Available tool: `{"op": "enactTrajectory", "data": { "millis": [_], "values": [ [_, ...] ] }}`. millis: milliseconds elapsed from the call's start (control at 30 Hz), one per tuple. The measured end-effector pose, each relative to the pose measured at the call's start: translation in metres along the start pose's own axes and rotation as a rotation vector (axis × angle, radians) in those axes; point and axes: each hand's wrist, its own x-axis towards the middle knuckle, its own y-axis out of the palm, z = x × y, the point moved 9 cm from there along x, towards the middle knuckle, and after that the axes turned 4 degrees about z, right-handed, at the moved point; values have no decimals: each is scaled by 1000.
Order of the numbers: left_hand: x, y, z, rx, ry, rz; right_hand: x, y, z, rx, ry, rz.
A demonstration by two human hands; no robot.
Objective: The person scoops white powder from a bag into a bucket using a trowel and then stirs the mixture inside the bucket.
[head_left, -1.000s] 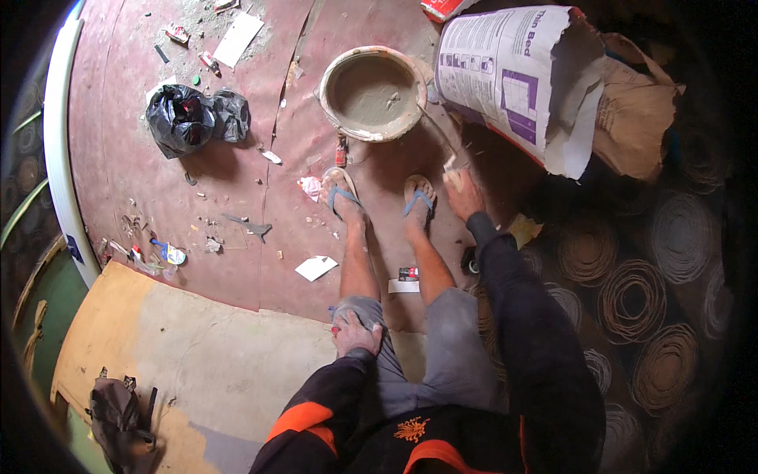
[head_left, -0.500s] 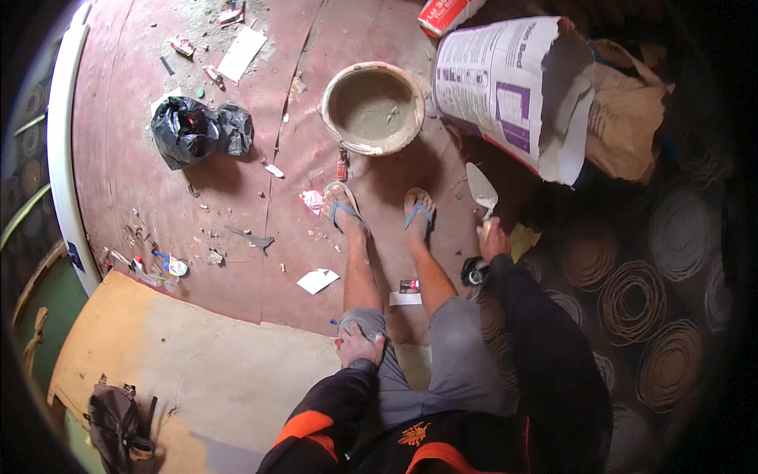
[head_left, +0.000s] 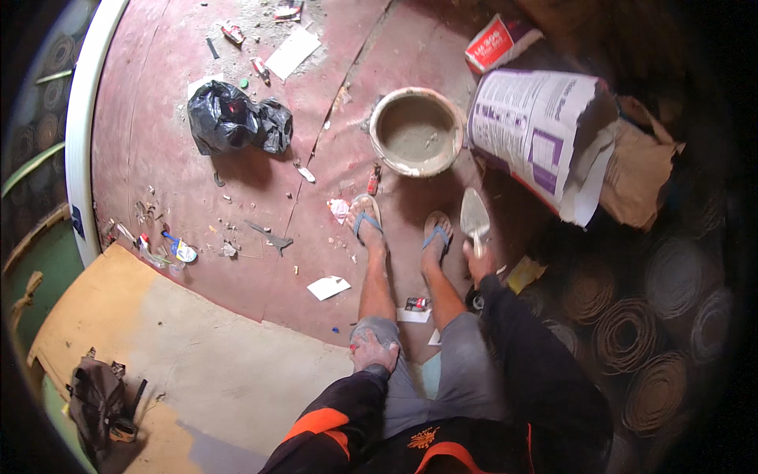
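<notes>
The right hand (head_left: 479, 261), right of centre in the frame, is closed around the handle of a trowel (head_left: 474, 215), whose pale, mortar-smeared blade points up the frame, just right of the right foot (head_left: 436, 234) in its blue sandal. The left hand (head_left: 373, 351), low in the middle, lies flat with loosely spread fingers on the left knee and grips nothing. Both legs stretch up the frame from grey shorts; the left foot (head_left: 365, 220) sits beside the right, toes near a round bucket (head_left: 416, 130) in the upper middle, which holds grey mix and is crusted at the rim. Just right of the bucket, a large torn paper sack (head_left: 537, 134), white with purple print, lies on its side, and a smaller red and white pack (head_left: 499, 41) lies above it near the top edge. A crumpled black plastic bag (head_left: 237, 118) lies in the upper left on the reddish floor (head_left: 158, 158), amid scraps of paper and small litter. A tan board (head_left: 205, 355) fills the lower left, with a dark bundle (head_left: 99, 399) on its corner. Coils of wire (head_left: 639, 332) crowd the dim right side.
</notes>
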Motion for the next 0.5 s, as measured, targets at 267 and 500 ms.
{"op": "enactTrajectory", "data": {
  "millis": [267,500],
  "values": [
    [-4,-34,11,-33,-36,68,41,70,268,5,-632,115],
    [9,-29,31,-86,-30,77,127,127,414,172,-534,47]
  ]
}}
